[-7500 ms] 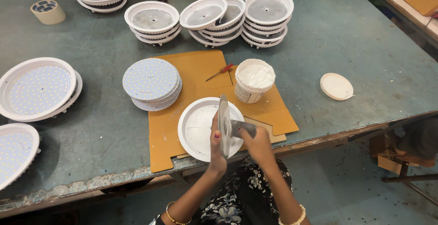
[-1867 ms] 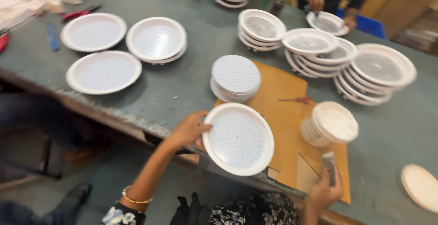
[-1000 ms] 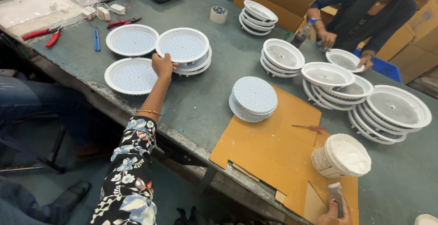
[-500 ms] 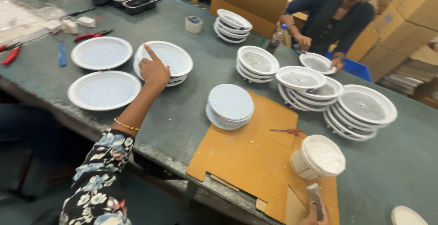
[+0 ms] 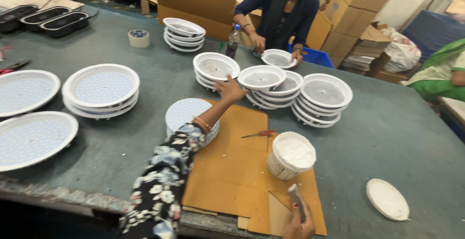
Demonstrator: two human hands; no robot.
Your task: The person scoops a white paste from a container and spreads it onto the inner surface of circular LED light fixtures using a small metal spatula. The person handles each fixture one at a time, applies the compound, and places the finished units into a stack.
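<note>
Head view: green-topped workbench with a cardboard mat. Left hand, fingers loosely spread and holding nothing, touches the stack of white round housings, which lies just ahead of its fingertips. Right hand, far nearer the body, grips a grey flat tool upright.

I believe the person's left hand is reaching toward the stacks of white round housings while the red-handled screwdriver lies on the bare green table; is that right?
Not quite. The head view shows the left hand reaching toward the stacks of white round housings, but the red-handled screwdriver lies on the brown cardboard sheet, not on the bare green table.
</note>
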